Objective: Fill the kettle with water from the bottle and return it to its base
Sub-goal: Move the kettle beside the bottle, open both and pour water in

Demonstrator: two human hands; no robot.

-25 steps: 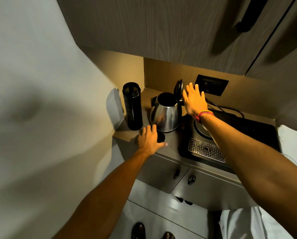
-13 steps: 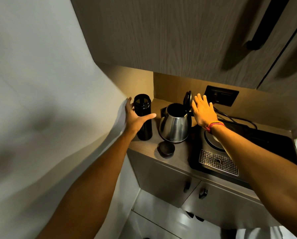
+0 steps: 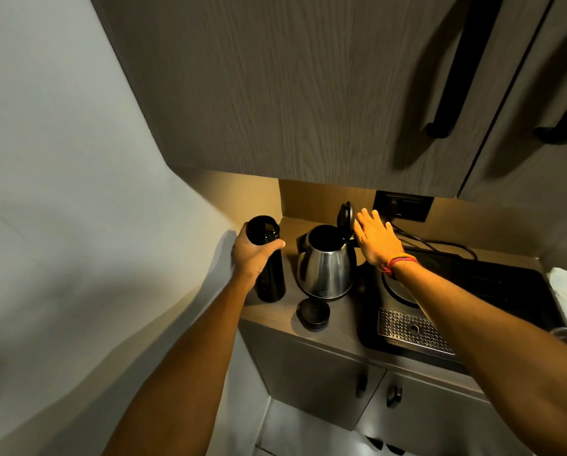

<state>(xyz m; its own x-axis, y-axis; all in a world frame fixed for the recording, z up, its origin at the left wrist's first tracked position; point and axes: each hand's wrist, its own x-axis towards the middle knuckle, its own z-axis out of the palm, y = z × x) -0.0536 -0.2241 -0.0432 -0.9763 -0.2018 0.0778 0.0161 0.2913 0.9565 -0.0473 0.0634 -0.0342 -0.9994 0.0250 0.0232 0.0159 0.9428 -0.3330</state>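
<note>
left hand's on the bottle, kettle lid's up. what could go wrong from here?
1. The bottle cap lies loose near the counter's front edge, under the likely pour path; a forearm could knock it off.
2. The kettle opening is narrow and the lid only propped by the right hand; if it drops, water spills.
3. The left hand grips the black bottle high, so it may swing when tipped.
</note>
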